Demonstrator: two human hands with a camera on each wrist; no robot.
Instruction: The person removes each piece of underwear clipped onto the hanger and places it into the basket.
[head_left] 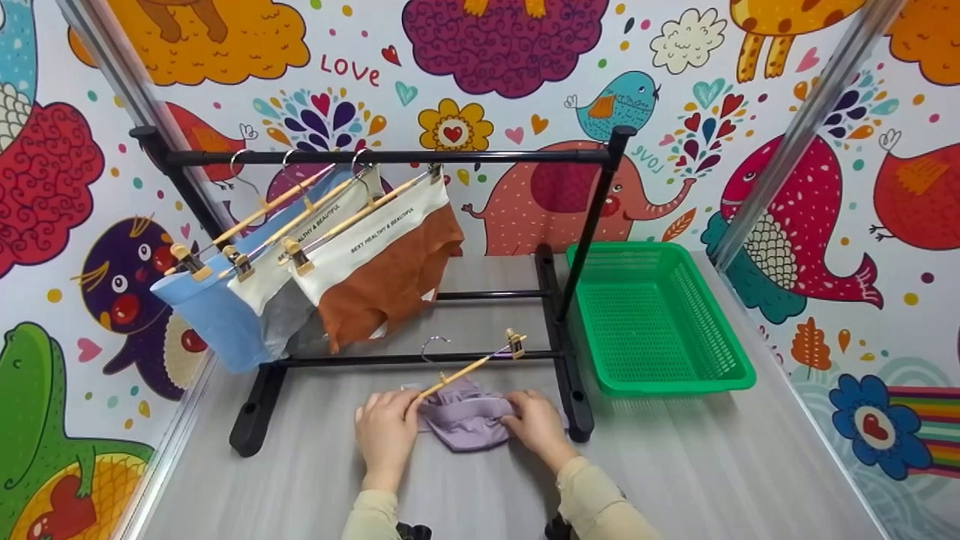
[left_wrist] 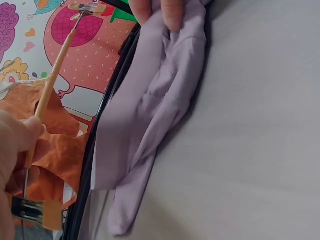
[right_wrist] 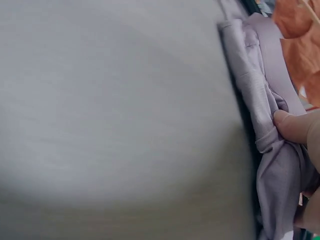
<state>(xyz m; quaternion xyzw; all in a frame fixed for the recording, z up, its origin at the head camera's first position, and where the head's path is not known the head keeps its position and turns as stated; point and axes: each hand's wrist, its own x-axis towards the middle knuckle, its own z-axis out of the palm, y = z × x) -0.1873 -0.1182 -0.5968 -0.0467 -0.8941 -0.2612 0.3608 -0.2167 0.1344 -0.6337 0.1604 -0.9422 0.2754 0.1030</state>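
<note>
My left hand [head_left: 387,431] grips one end of a wooden clip hanger [head_left: 466,368], which slants up to the right over lilac underpants [head_left: 469,420]. In the left wrist view, the hanger's rod [left_wrist: 54,75] runs between thumb and fingers, with a clip [left_wrist: 35,212] below them. My right hand [head_left: 538,427] pinches the underpants at the right end of their waistband. In the right wrist view, the thumb [right_wrist: 292,126] presses into the bunched lilac cloth [right_wrist: 280,175]. The hanger's far clip [head_left: 515,343] has no cloth in it.
A black rack [head_left: 495,157] stands behind the hands. From it hang blue underpants [head_left: 225,315], grey underpants [head_left: 289,322] and brown underpants [head_left: 390,270] on clip hangers. A green basket [head_left: 720,337] sits right of the rack. Patterned walls surround the grey tabletop [head_left: 465,495].
</note>
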